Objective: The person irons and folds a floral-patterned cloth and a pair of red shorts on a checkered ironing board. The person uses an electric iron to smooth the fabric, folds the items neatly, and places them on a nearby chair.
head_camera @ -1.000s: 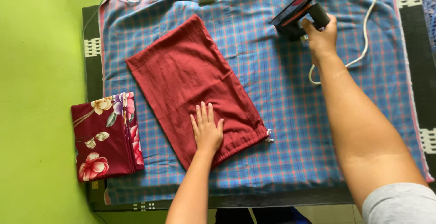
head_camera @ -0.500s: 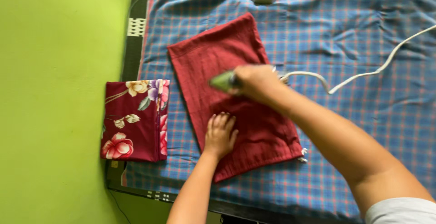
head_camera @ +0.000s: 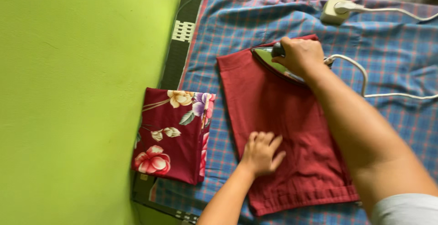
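While the right hand (head_camera: 299, 56) has its fingers wrapped around the handle of the iron (head_camera: 273, 63), the iron's flat sole rests on the far end of the red cloth (head_camera: 283, 124). That cloth lies spread flat on the blue checked sheet (head_camera: 392, 47), near the middle of it. The left hand (head_camera: 262, 154) presses palm-down on the cloth's near part, fingers slightly apart. A folded floral cloth (head_camera: 171, 133) lies just left, and a white cord (head_camera: 365, 76) trails right from the iron.

matt red cloth (head_camera: 283, 129), glossy iron (head_camera: 273, 60)
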